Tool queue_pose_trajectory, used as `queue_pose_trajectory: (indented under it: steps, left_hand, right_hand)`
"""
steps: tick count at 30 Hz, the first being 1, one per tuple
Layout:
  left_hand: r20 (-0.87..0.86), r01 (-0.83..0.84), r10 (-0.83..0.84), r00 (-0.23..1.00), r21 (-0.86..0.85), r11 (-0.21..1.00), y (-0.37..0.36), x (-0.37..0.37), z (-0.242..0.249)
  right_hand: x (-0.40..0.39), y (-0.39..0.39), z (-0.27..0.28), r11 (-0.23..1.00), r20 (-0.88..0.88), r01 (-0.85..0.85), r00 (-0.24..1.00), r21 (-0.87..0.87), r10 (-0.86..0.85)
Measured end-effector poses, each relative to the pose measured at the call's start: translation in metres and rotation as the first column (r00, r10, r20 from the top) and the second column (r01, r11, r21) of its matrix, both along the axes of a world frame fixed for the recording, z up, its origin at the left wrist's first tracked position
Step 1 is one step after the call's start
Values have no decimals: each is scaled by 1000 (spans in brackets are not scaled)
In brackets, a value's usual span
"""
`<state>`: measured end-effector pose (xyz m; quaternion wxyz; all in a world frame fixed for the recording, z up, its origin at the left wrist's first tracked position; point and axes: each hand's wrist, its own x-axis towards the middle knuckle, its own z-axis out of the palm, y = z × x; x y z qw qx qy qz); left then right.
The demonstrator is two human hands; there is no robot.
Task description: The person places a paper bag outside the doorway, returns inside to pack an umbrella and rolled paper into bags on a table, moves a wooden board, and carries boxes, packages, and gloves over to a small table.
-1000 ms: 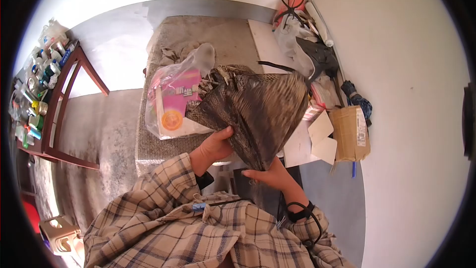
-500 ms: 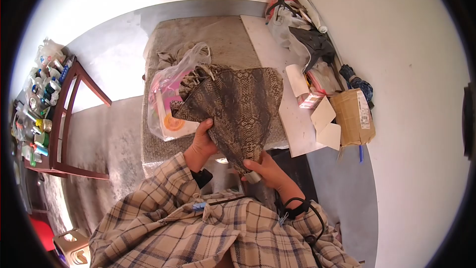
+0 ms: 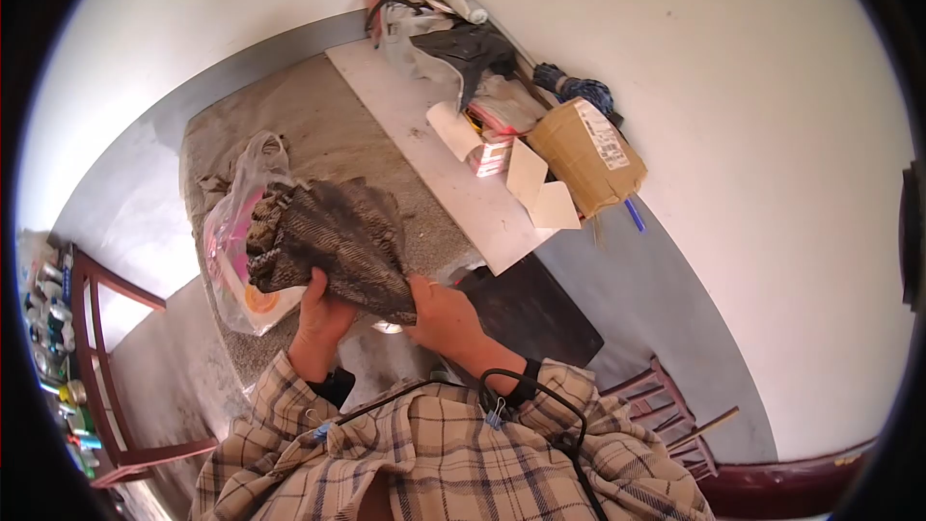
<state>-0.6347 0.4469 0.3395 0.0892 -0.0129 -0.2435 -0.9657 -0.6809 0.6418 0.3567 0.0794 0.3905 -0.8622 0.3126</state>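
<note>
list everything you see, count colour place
cloth: 1, brown, centre
plastic bag: 1, clear, table's left
packet: 1, pink-white, inside bag
table: 1, brown, left
board: 1, whitish, table's right
box: 1, brown, right of board
bundle: 1, dark, beyond box
clutter: uncountable, mixed, board's far end
bottles: many, mixed, far left
wooden frame: 1, reddish, left
chair: 1, reddish, lower right
shirt: 1, beige plaid, bottom
left grip: 1, bare, holding cloth
right grip: 1, bare, holding cloth

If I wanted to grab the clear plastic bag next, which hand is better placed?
Probably your left hand: it's nearer the plastic bag than your right hand, though both hold the patterned cloth, so it would need to let go.
</note>
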Motion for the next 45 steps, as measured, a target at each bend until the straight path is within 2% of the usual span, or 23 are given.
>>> queue_pose_trajectory:
  steps: [5, 6, 7, 8, 9, 10, 11, 13, 14, 17, 19, 20, 21, 22, 23, 27, 29, 30, 35, 37, 40, 44, 45]
  left_hand:
    - [-52, 128, -130, 990, -41, 991, -6, 2, -21]
    - [-55, 151, -155, 986, -73, 986, -6, 1, -25]
    - [-55, 158, -162, 985, -71, 985, -2, 1, -24]
    - [-50, 159, -162, 986, -63, 985, 4, 0, -23]
    - [-44, 159, -162, 986, -55, 986, 8, -1, -22]
    - [-45, 164, -167, 985, -55, 985, 9, -2, -24]
    - [-82, 226, -228, 970, -35, 974, 10, -3, -28]
    - [-120, 277, -276, 954, -15, 961, 11, -4, -27]
    - [-64, 265, -268, 961, -46, 963, 12, -5, -23]
    - [79, 193, -186, 979, -85, 978, 21, -6, 9]
    - [229, 49, -29, 973, -81, 996, 25, -12, 33]
    - [214, -23, 49, 976, -121, 992, 24, -18, 35]
    - [221, -47, 72, 973, -120, 992, 24, -23, 36]
    - [246, -115, 136, 960, -97, 989, 24, -28, 35]
    - [274, -187, 201, 940, -77, 979, 24, -31, 31]
    - [311, -153, 156, 938, -37, 988, 40, -28, 32]
    - [205, -47, 85, 975, -184, 982, 36, -19, 27]
    - [174, 14, 18, 985, -181, 983, 31, -17, 26]
    - [146, 56, -25, 989, -209, 976, 18, -6, 18]
    - [115, 154, -141, 983, -115, 981, 11, 0, 2]
    - [66, 128, -123, 990, -91, 988, 6, 2, -8]
    - [104, -15, 26, 994, -102, 995, 7, -2, 6]
    - [105, -35, 46, 993, -106, 994, 5, -5, 9]
  right_hand:
    - [-6, 11, 1, 971, 229, -219, 945, -94, 235]
    - [-5, 17, 24, 942, 590, -273, 734, -197, 336]
    - [-5, 22, 36, 908, 831, -276, 383, -314, 404]
    - [-7, 26, 30, 911, 831, -270, 387, -312, 399]
    - [-11, 29, 15, 884, 897, -166, -5, -437, 442]
    - [-13, 31, 3, 860, 795, -18, -391, -511, 464]
    - [-12, 32, -10, 860, 796, -17, -388, -510, 465]
    - [-5, 33, -30, 680, 169, 285, -838, -675, 519]
    - [-3, 33, -38, 685, 168, 279, -844, -673, 509]
    - [-2, 32, -49, 739, 563, 237, -515, -630, 646]
    - [-16, 34, -15, 814, 818, 87, 116, -574, 564]
    - [-20, 33, -12, 855, 761, 41, 478, -518, 438]
    - [-15, 29, 1, 856, 765, 23, 462, -516, 448]
    - [-5, 25, 20, 936, 492, -62, 837, -347, 238]
    - [2, 20, 28, 986, 44, -52, 997, -160, 60]
    - [-12, 0, -6, 995, -44, 87, 995, 43, -85]
    - [-16, 5, -26, 993, 181, 89, 981, -82, -73]
    - [-16, 6, -26, 987, 317, -8, 947, -163, 60]
    - [-19, 11, -39, 946, 591, -254, 738, -204, 326]
    - [-21, 9, -43, 917, 807, -253, 441, -307, 392]
    - [-22, -1, -27, 927, 912, -291, 263, -237, 316]
    - [-45, -8, -35, 871, 876, -454, 326, -184, 355]
    - [-52, -10, -28, 853, 851, -277, 170, -443, 497]
